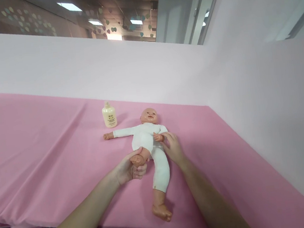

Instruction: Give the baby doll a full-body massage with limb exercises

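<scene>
A baby doll (143,132) with a white cloth body lies on its back on the pink-covered table (70,149), head toward the wall. My left hand (130,168) is closed around its bent, raised leg, just at the foot. With the fingers of my right hand (173,146) I grip the doll's hand, which is bent in over its belly. The doll's other arm stretches out to the left on the cloth, and its other leg lies straight toward the table's front edge.
A cream pump bottle (109,116) stands upright on the table, left of the doll's head. Behind the table rises a white wall (81,70) with a window (118,15) above it. Another white wall (273,115) closes off the right side.
</scene>
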`<action>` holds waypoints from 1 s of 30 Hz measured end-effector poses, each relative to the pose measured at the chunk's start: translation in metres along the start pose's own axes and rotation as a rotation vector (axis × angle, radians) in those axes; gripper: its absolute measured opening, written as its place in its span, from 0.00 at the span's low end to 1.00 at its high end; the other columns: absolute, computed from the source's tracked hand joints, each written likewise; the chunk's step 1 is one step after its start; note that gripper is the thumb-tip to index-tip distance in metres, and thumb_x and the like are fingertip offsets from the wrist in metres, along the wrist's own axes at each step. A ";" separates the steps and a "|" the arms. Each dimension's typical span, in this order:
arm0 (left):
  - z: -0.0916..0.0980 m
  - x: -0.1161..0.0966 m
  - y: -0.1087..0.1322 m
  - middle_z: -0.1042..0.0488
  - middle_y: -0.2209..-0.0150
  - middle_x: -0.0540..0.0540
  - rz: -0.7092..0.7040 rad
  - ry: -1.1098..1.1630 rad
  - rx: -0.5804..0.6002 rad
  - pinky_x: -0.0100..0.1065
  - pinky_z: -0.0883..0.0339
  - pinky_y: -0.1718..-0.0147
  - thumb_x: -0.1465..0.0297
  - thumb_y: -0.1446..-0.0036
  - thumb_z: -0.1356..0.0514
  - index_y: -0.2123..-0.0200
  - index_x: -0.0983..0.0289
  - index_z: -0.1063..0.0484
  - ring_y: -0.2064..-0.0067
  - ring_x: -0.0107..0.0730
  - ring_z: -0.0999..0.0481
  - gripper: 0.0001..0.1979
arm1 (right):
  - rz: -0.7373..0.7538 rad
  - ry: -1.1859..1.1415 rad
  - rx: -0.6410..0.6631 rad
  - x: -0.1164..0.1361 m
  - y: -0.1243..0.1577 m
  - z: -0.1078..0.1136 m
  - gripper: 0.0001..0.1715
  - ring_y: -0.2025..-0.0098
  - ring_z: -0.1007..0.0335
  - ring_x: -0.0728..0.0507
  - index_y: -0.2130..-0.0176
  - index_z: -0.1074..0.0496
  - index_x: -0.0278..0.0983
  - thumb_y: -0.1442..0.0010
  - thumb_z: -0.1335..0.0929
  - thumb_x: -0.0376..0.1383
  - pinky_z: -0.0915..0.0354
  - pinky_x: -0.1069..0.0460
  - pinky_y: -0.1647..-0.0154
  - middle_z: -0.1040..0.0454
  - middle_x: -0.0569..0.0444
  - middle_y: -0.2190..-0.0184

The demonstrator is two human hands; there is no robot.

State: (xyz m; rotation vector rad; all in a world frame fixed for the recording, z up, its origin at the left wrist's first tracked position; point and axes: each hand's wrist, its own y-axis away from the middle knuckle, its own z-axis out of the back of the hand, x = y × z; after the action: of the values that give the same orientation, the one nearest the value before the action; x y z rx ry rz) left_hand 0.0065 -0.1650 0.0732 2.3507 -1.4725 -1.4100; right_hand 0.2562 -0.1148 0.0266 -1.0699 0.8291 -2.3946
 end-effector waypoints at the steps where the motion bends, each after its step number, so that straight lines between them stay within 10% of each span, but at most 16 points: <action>1: 0.000 0.000 0.000 0.45 0.83 0.46 0.000 -0.002 -0.001 0.28 0.56 0.81 0.48 0.33 0.58 0.68 0.64 0.32 0.83 0.25 0.49 0.28 | 0.000 -0.005 0.012 -0.001 0.000 0.000 0.17 0.42 0.33 0.36 0.48 0.28 0.43 0.35 0.34 0.44 0.38 0.37 0.38 0.26 0.48 0.48; 22: 0.019 0.095 0.051 0.36 0.80 0.49 0.010 -0.303 -0.267 0.34 0.42 0.74 0.30 0.59 0.44 0.65 0.64 0.28 0.76 0.31 0.39 0.41 | -0.965 -0.745 -0.525 -0.048 -0.011 0.017 0.26 0.48 0.24 0.41 0.47 0.29 0.39 0.43 0.31 0.46 0.27 0.49 0.54 0.25 0.46 0.46; 30: 0.009 0.064 0.075 0.30 0.75 0.52 -0.097 -0.535 -0.196 0.34 0.38 0.71 0.36 0.49 0.43 0.67 0.62 0.33 0.71 0.34 0.32 0.32 | -0.773 -0.677 -0.416 -0.050 -0.011 0.020 0.31 0.48 0.24 0.43 0.42 0.32 0.43 0.42 0.31 0.49 0.27 0.52 0.56 0.25 0.49 0.44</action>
State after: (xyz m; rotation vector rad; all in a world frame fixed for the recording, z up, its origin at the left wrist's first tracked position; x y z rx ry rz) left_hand -0.0433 -0.2495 0.0592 2.0436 -1.2324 -2.2210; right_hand 0.3015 -0.0861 0.0176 -2.5564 0.7464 -2.1126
